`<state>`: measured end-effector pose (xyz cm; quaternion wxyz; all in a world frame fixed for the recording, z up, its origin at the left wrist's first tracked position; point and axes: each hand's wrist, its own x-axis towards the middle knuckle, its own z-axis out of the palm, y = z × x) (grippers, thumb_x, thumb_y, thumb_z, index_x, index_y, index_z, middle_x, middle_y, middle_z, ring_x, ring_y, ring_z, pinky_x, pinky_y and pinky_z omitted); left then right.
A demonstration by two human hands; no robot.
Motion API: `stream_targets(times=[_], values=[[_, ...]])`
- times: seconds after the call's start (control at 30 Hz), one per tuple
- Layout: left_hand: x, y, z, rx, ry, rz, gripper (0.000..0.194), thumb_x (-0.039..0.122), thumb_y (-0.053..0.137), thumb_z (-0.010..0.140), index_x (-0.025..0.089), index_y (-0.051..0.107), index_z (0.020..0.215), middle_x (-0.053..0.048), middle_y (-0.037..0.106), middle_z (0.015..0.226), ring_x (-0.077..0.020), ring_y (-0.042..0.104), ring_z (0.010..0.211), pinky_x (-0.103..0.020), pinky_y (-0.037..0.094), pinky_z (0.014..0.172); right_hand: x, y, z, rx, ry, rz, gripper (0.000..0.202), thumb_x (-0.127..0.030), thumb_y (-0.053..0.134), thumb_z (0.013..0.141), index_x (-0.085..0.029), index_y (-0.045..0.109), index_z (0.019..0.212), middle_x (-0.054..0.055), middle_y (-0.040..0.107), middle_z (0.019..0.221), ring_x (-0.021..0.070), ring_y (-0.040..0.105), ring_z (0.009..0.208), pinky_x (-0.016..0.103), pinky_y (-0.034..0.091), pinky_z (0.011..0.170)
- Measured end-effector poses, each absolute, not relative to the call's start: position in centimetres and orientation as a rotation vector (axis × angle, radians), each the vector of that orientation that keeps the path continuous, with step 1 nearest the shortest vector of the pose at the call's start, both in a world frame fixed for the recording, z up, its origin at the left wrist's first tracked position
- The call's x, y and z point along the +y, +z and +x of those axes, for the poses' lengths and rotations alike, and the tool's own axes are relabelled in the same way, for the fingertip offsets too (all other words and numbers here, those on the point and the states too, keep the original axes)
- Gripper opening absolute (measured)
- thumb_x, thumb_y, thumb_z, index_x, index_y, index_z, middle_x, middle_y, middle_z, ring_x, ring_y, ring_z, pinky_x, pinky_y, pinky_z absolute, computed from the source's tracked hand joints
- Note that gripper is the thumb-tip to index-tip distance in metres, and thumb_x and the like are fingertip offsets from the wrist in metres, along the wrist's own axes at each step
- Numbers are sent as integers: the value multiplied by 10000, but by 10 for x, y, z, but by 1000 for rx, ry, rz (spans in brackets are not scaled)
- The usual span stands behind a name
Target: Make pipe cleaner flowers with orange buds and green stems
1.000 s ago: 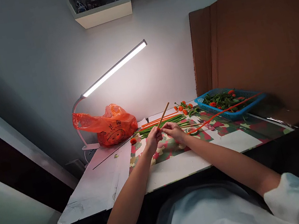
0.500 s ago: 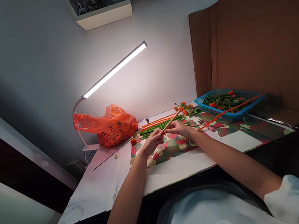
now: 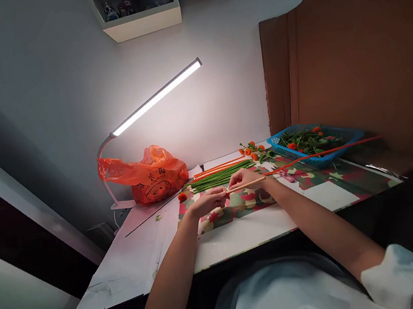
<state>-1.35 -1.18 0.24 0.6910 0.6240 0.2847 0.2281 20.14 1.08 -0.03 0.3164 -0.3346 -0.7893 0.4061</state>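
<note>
My left hand (image 3: 214,199) is closed on the left end of a thin tan stick (image 3: 249,184). My right hand (image 3: 243,176) is beside it with its fingers pinched together just above the stick; what they grip is too small to make out. A long red-orange strip (image 3: 321,151) runs from near my right hand out over the basket. Green stems (image 3: 214,178) lie side by side behind my hands. Orange flowers (image 3: 253,150) rest at their right end, and one orange flower (image 3: 182,196) lies at their left.
A blue basket (image 3: 323,158) of leaves and orange flowers is at the right, beside cardboard (image 3: 325,59). Pink-handled scissors (image 3: 285,175) lie near my right wrist. An orange plastic bag (image 3: 160,176) and a lit lamp (image 3: 156,97) stand at the left.
The stick has turned from slanting up to the right to nearly level. My left hand is slightly lower, and the red-orange strip's far end has swung to the right.
</note>
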Motion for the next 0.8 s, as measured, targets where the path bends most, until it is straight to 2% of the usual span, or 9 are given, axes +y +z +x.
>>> stream_targets(times=[0.13, 0.33, 0.47, 0.6, 0.8], values=[[-12, 2, -16, 636, 385, 1377, 280, 333, 712, 718, 138, 511, 703, 20, 436, 653, -57, 296, 539, -228, 230, 519, 11, 0, 202, -2109, 862, -803, 321, -471, 702, 686, -151, 702, 710, 31, 630, 686, 145, 539, 673, 252, 399, 592], [-12, 3, -17, 669, 267, 1434, 258, 329, 702, 711, 128, 547, 667, 26, 411, 601, -64, 315, 529, -239, 238, 511, 6, 5, 198, -2117, 594, -765, 373, -533, 692, 711, -162, 688, 674, 31, 596, 646, 143, 504, 656, 252, 369, 579], [-14, 5, -16, 723, 226, 1473, 252, 325, 717, 683, 138, 558, 625, 16, 422, 580, -82, 340, 532, -245, 233, 500, 4, 6, 197, -2116, 517, -765, 397, -562, 690, 705, -169, 677, 651, 31, 587, 638, 146, 498, 650, 257, 354, 581], [-15, 6, -14, 757, 189, 1569, 259, 367, 676, 734, 138, 606, 635, 9, 418, 562, -90, 340, 515, -248, 230, 473, 3, 6, 195, -2098, 466, -760, 405, -575, 682, 709, -179, 665, 625, 30, 586, 622, 149, 491, 636, 268, 345, 598], [-13, 2, -11, 875, 182, 1685, 289, 417, 640, 757, 151, 617, 646, 32, 382, 508, -95, 350, 449, -244, 255, 424, 0, 8, 191, -2137, 305, -739, 374, -532, 668, 755, -190, 649, 603, 26, 586, 593, 153, 485, 616, 285, 331, 636]])
